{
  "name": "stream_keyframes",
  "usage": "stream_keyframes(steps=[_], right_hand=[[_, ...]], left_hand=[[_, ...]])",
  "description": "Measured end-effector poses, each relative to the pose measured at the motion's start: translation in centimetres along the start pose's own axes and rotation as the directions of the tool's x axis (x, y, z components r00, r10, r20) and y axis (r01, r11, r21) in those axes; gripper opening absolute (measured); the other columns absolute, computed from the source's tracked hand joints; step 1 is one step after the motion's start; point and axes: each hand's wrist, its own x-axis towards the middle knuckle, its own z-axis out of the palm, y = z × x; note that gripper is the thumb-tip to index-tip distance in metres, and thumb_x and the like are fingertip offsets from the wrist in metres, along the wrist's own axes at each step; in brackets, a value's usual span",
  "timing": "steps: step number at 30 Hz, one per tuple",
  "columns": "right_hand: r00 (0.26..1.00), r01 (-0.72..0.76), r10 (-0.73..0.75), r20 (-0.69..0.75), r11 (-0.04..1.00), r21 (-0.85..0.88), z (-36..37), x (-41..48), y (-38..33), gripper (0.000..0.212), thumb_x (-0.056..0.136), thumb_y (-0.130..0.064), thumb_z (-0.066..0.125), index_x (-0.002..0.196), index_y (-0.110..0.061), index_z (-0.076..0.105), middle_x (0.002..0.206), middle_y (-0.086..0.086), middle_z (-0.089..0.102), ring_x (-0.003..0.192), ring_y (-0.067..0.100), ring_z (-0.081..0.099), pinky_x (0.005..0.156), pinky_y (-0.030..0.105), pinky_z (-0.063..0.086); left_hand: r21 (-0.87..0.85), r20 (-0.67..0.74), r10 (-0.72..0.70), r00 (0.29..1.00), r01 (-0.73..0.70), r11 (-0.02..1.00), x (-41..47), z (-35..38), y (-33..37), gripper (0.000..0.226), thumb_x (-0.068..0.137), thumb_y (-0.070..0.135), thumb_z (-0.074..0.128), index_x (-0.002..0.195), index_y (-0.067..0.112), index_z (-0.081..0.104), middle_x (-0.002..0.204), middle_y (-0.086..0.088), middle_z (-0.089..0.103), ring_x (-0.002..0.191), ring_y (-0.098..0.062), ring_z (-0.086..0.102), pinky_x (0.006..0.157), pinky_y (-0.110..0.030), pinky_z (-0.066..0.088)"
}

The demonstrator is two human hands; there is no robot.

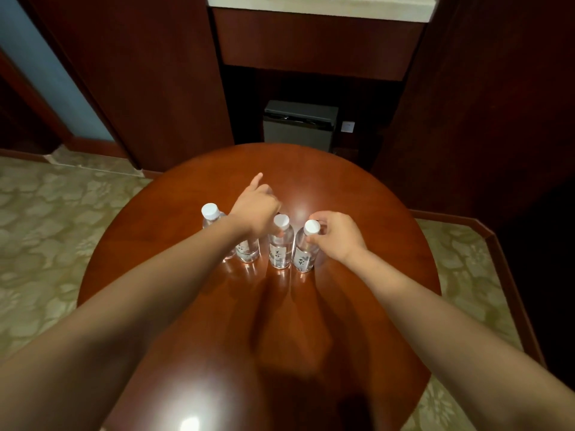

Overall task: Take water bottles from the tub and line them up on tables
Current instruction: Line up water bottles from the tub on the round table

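Observation:
Several clear water bottles with white caps stand upright in a row across the middle of a round wooden table (193, 306). The leftmost bottle (210, 213) stands free. My left hand (256, 206) is curled over the top of the second bottle (248, 249), hiding its cap, with the index finger sticking out. The third bottle (281, 244) stands untouched between my hands. My right hand (336, 234) pinches the cap and neck of the rightmost bottle (305, 253). The tub is not in view.
Beyond the table is a dark wood cabinet (311, 42) with a grey bin (298, 126) in its lower recess. Wood panels stand on both sides. Patterned carpet (46, 228) surrounds the table. A raised wooden edge (504, 275) runs along the right.

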Motion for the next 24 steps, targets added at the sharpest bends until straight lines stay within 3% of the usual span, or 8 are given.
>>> stream_keyframes(steps=[5,11,17,21,24], right_hand=[[1.000,0.020,-0.020,0.022,1.000,0.004,1.1,0.8,-1.5,0.024,0.075,-0.007,0.076,0.093,-0.023,0.071,0.093,-0.002,0.074,0.087,0.018,0.068,0.075,0.032,0.052],[0.999,0.004,-0.005,0.037,1.000,0.021,1.8,1.7,-2.1,0.028,0.073,-0.006,0.077,0.097,-0.021,0.072,0.096,0.003,0.075,0.090,0.022,0.069,0.082,0.038,0.055],[0.999,0.016,-0.017,0.036,1.000,0.002,1.7,1.8,-2.1,0.024,0.075,-0.007,0.074,0.093,-0.024,0.071,0.092,0.001,0.075,0.088,0.021,0.069,0.077,0.037,0.055],[0.998,0.027,-0.029,0.048,0.999,0.042,1.5,1.9,-2.1,0.027,0.074,-0.002,0.074,0.096,-0.017,0.072,0.098,0.006,0.075,0.094,0.025,0.069,0.084,0.042,0.055],[0.998,0.009,-0.014,0.056,0.997,0.082,1.4,2.0,-2.1,0.034,0.076,0.001,0.074,0.106,-0.013,0.071,0.107,0.006,0.073,0.099,0.023,0.067,0.090,0.039,0.053]], left_hand=[[0.004,0.030,-0.024,0.999,0.023,1.000,-0.6,-0.3,-1.4,0.033,0.083,0.053,0.063,0.106,0.030,0.071,0.108,0.012,0.069,0.123,-0.016,0.044,0.115,-0.043,-0.016],[-0.026,0.030,-0.030,0.999,0.031,0.999,-1.1,-0.4,-2.1,0.034,0.085,0.049,0.064,0.115,0.033,0.068,0.112,0.012,0.068,0.125,-0.018,0.043,0.117,-0.047,-0.013],[-0.047,0.027,-0.050,0.998,0.051,0.998,-0.8,0.1,-2.3,0.037,0.083,0.048,0.066,0.116,0.031,0.068,0.114,0.008,0.068,0.125,-0.019,0.044,0.118,-0.048,-0.010],[-0.063,0.028,-0.064,0.998,0.066,0.996,-0.7,0.2,-2.2,0.038,0.083,0.046,0.066,0.118,0.029,0.067,0.115,0.007,0.068,0.125,-0.020,0.044,0.118,-0.048,-0.010],[-0.089,0.055,-0.085,0.995,0.090,0.992,-0.9,0.1,-2.1,0.037,0.083,0.041,0.065,0.119,0.030,0.065,0.115,0.004,0.067,0.127,-0.022,0.044,0.117,-0.051,-0.010]])
